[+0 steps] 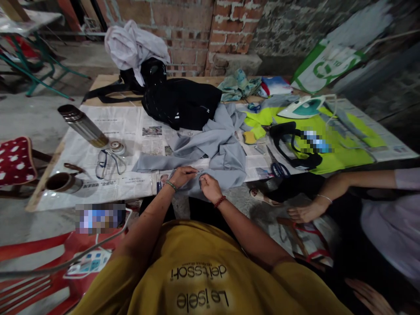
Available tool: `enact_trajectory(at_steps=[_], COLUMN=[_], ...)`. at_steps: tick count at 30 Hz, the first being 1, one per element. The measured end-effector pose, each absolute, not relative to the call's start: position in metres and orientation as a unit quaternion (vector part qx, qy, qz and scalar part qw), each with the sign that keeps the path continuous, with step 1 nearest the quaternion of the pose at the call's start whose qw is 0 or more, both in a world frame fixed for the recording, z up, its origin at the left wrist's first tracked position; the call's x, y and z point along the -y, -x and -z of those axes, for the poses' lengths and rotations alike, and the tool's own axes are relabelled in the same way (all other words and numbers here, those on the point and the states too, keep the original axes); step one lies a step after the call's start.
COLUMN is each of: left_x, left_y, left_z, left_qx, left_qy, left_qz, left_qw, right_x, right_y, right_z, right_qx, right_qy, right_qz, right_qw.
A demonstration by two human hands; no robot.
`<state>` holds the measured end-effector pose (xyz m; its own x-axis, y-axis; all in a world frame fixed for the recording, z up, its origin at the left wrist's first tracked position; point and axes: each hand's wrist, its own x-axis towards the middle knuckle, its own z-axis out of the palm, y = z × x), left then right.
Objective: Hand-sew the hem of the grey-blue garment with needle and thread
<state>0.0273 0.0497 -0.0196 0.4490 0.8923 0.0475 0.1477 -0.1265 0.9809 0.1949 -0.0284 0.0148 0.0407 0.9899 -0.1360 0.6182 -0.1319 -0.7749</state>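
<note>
The left hand [182, 176] and right hand [210, 187] are pinching the near hem of a grey garment [213, 148], fingers closed on the cloth. It is lying crumpled across the newspaper-covered table [131, 122], sleeves spreading outward. To the left, a brown cup [62, 182] is standing; what it holds cannot be told. A steel flask [83, 126] is lying beyond it.

"Le isèle" and, below it, "deltssoH", upside down on our mustard shirt [203, 280] at 6 o'clock.
</note>
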Motion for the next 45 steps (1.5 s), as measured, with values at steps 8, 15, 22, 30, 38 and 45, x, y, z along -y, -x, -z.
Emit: enact_trajectory(at_steps=[8, 15, 22, 30, 38, 45], left_x=[-0.051, -0.048, -0.046, -0.048, -0.049, -0.050], left_y=[-0.029, -0.030, -0.034, -0.032, -0.032, -0.030], left_z=[0.016, 0.010, 0.004, 0.010, 0.018, 0.020], left_qx=[-0.432, -0.430, -0.489, -0.468, -0.445, -0.413], left_qy=[-0.647, -0.645, -0.634, -0.672, -0.673, -0.696], left_qz=[-0.339, -0.338, -0.330, -0.339, -0.368, -0.381], left_qw=[0.529, 0.535, 0.501, 0.463, 0.461, 0.447], right_x=[0.019, 0.012, 0.010, 0.012, 0.019, 0.012], right_y=[-0.173, -0.168, -0.179, -0.179, -0.182, -0.179], right_z=[-0.031, -0.035, -0.024, -0.030, -0.035, -0.034], right_qx=[0.625, 0.619, 0.581, 0.540, 0.535, 0.556], right_qy=[0.721, 0.738, 0.705, 0.688, 0.692, 0.714], right_qz=[-0.260, -0.244, -0.330, -0.384, -0.423, -0.350], right_qw=[0.149, 0.110, 0.237, 0.296, 0.237, 0.243])
